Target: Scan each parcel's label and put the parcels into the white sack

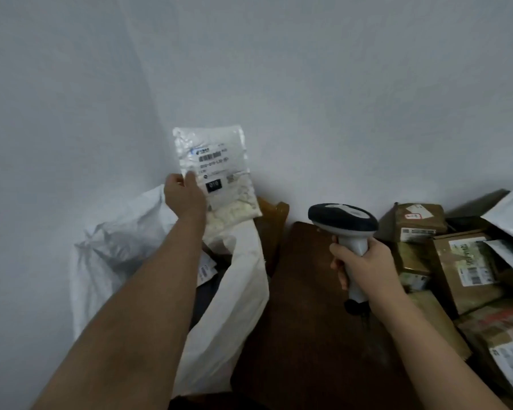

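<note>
While the left hand (184, 192) pinches the white plastic mailer (215, 170) by its lower left edge, thumb on the label side and fingers behind, the parcel stands upright above the open mouth of the white sack (237, 279), its barcode label (212, 159) facing the camera. To the right of that hand and lower, the right hand (365, 264) is wrapped round the grip of the handheld barcode scanner (342, 220), whose head points away from the wearer, not plainly at the label. Whether this label is already read I cannot tell. Inside the sack, below the left wrist, at least one labelled parcel already lies. Further right of the scanner hand, a heap of taped cardboard boxes (468, 267) waits on the brown table (308, 335), so most of the job looks unfinished.
</note>
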